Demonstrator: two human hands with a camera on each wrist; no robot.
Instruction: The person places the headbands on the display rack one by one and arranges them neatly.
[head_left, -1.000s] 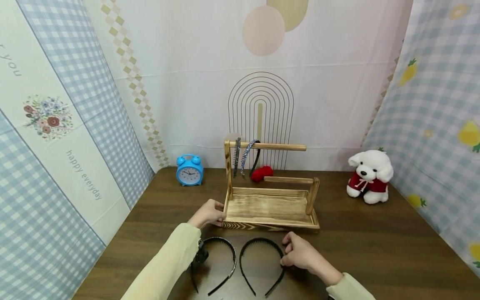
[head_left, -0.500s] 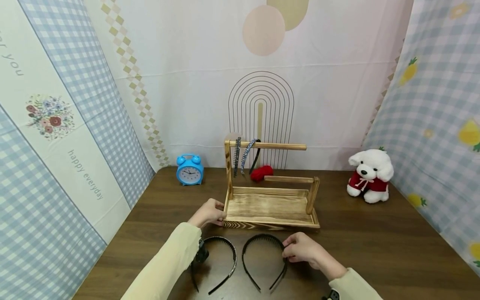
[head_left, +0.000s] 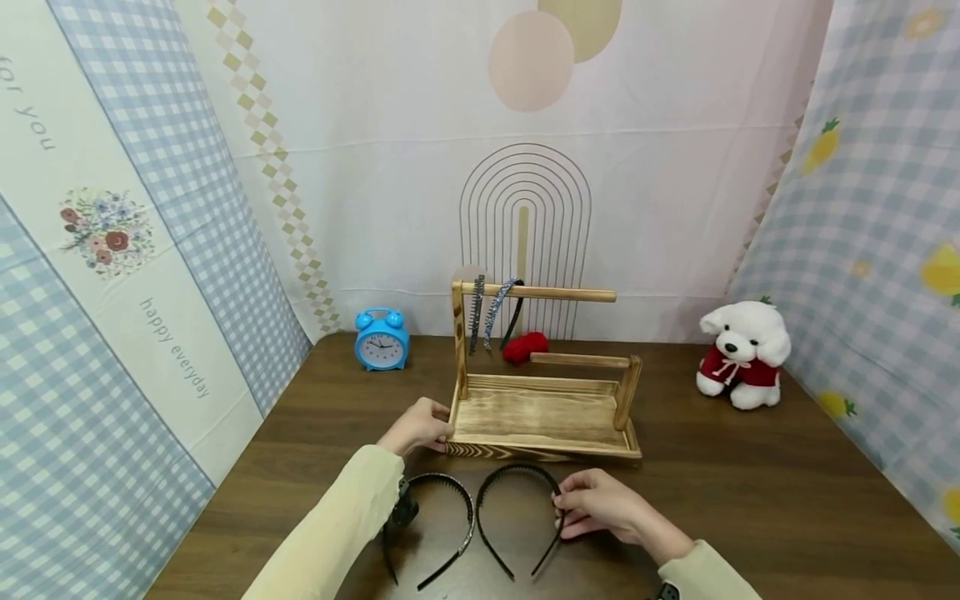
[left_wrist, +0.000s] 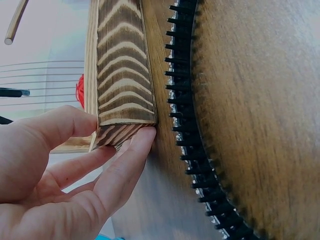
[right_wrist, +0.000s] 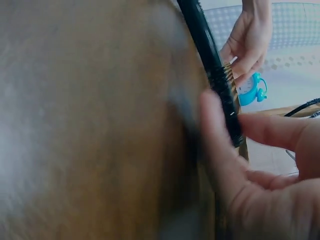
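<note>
My left hand (head_left: 417,425) grips the left end of a wooden rack (head_left: 536,412), thumb on the upper edge and fingers against the end, as the left wrist view (left_wrist: 125,65) shows. Between thumb and fingers, my right hand (head_left: 600,504) pinches the right side of a black toothed headband (head_left: 519,468), its arch toward the rack's front. Left of it, a glittery-edged black headband (head_left: 471,510) lies on the table; its teeth show large in the left wrist view. A grey glittery headband (head_left: 476,310) and a silvery-blue one (head_left: 497,312) hang on the rack's upper bar.
On the wooden table (head_left: 720,500), a blue alarm clock (head_left: 381,346) stands at the back left. A white plush dog (head_left: 742,354) in a red top sits at the back right. Something red and fuzzy (head_left: 525,347) lies behind the rack, near its lower bar (head_left: 577,359).
My right hand closes on the black headband, which shifts right and then back left, slightly nearer the rack. My left hand stays at the rack's end.
</note>
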